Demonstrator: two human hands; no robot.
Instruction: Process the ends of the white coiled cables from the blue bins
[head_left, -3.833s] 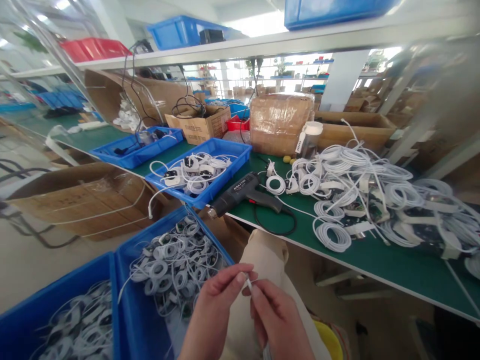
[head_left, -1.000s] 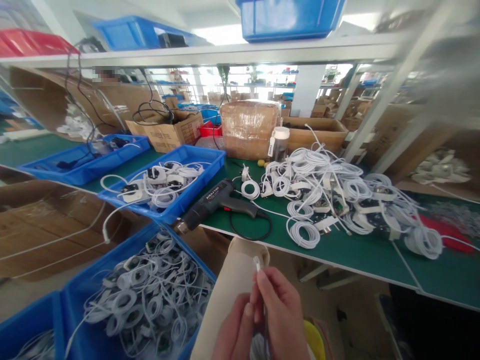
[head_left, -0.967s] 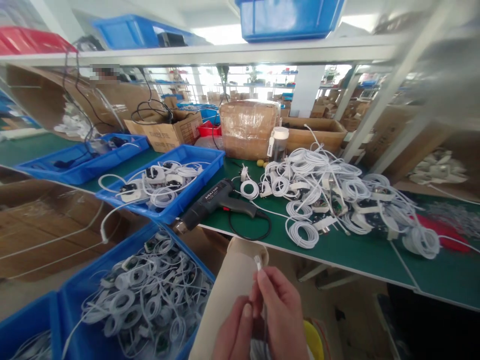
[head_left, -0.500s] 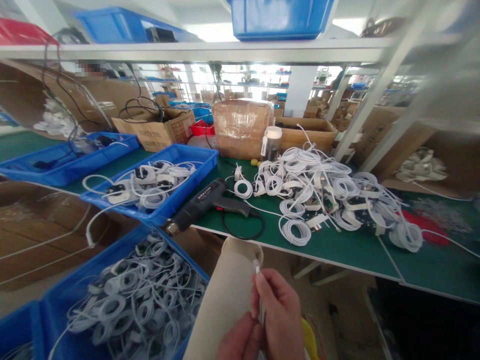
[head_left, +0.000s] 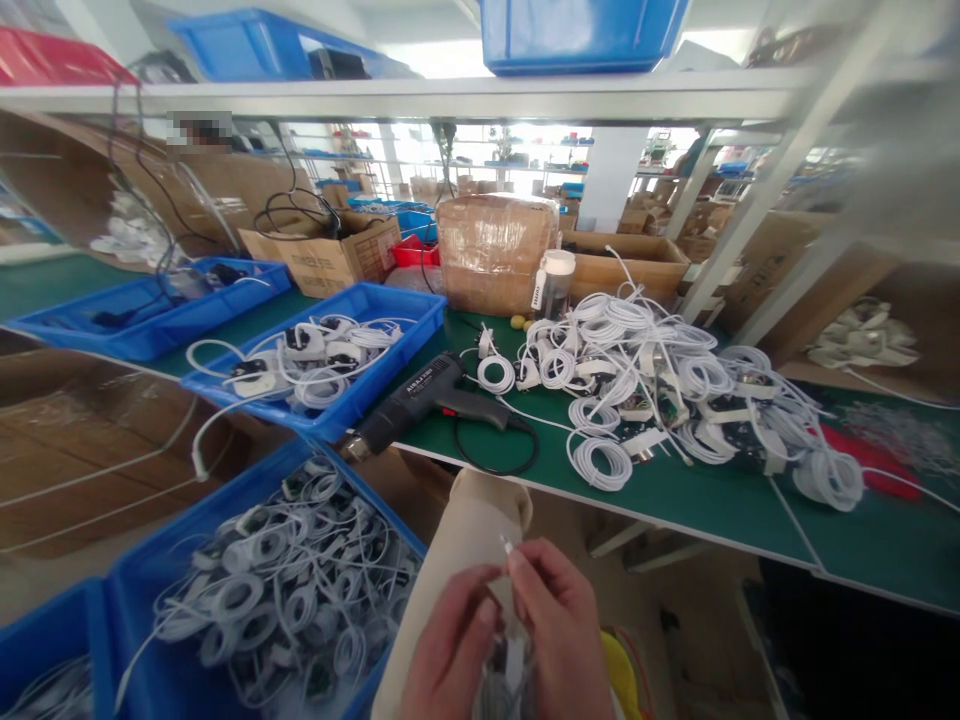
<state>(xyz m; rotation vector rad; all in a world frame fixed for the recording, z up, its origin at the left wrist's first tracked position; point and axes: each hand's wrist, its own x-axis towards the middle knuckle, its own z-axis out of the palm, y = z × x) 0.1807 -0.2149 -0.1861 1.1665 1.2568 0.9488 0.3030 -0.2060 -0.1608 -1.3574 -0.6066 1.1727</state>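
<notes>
Cable end (head_left: 508,546), white and slim, pokes out above the fingers (head_left: 531,575) of the right hand (head_left: 562,635), which pinch it in front of a cream-covered leg (head_left: 480,520). The left hand (head_left: 442,650) is curled just beside, its forefinger close to the right thumb; whether it grips anything, I cannot tell. Between the 2 palms shows part of a cable bundle (head_left: 499,692), half hidden.

On the green bench (head_left: 705,505), a heat gun (head_left: 431,395) lies on its side, its metal nozzle at the front edge, its black cord looped by the handle. To its left, 1 blue tray (head_left: 405,345) holds white cables (head_left: 315,390), and 1 of them hangs over the tray's front. To the gun's right spreads a big pile of coiled cables (head_left: 652,370), with a white-lidded jar (head_left: 556,290) behind it and a wrapped carton (head_left: 495,250) beside the jar. Lower down, left of the leg, 2 blue bins (head_left: 240,488) hold more cable coils (head_left: 300,600).
</notes>
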